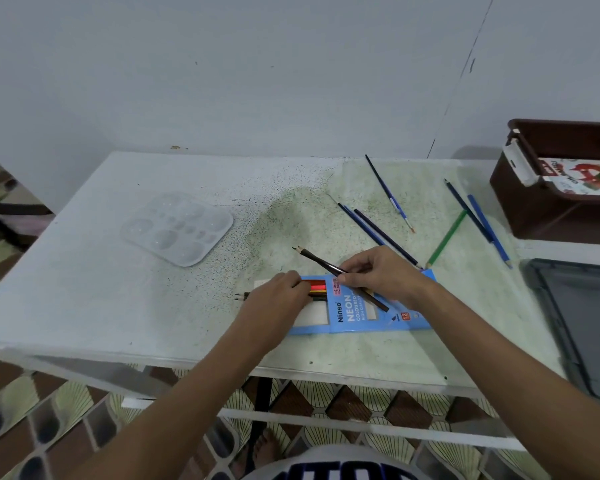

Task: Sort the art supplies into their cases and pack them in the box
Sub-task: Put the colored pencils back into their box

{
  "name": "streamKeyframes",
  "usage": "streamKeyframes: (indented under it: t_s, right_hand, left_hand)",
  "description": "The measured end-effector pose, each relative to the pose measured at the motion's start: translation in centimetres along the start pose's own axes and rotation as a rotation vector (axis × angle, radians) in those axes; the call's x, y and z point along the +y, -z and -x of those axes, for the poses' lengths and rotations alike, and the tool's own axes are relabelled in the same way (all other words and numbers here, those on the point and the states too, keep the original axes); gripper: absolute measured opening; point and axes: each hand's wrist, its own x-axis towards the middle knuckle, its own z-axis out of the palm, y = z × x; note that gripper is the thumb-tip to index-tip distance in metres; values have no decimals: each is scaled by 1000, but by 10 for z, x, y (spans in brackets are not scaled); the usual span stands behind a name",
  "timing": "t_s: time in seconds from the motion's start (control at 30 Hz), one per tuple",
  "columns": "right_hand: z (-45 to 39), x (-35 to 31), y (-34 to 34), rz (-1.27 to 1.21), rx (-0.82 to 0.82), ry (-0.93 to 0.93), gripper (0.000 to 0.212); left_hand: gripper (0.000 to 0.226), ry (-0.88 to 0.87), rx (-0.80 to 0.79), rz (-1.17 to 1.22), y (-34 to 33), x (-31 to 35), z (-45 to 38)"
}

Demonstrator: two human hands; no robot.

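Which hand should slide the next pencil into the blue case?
Probably the right hand: it already pinches the dark pencils above the blue pencil case, while the left hand rests at the case's open end.
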Motion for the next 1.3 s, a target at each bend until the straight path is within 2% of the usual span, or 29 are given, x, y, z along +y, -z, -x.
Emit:
streamKeyframes:
  t_s: [0.2, 0.33, 0.5, 0.8, 0.87, 0.97, 1.1, 1.17, 1.3]
  right_hand:
    - [2, -3, 1, -60, -7, -4, 8]
    - [4, -4, 2, -83, -5, -2, 6]
    - [4, -2, 2, -90, 5, -2, 10]
    - [1, 4, 3, -102, 0, 6, 17]
    - [1, 4, 4, -109, -12, 2, 19]
    - [2, 3, 3, -94, -38, 14, 19]
    - [1, 2, 3, -46, -47, 37, 19]
    - [1, -2, 4, -8, -68, 52, 17]
    - [1, -12, 8, 92, -124, 98, 15]
  left_hand:
    - [23, 3, 28, 270, 15, -7, 2]
    - [30, 69, -24, 195, 19, -33, 17]
    - [14, 26, 4, 181, 15, -31, 17]
    - [23, 188, 39, 331, -1, -14, 5]
    - [23, 187, 27, 309, -1, -20, 10]
    - [28, 124, 19, 136, -1, -25, 13]
    - [31, 185, -70, 152, 13, -22, 3]
    - [36, 119, 36, 148, 25, -19, -4]
    - [48, -140, 160, -93, 36, -13, -23]
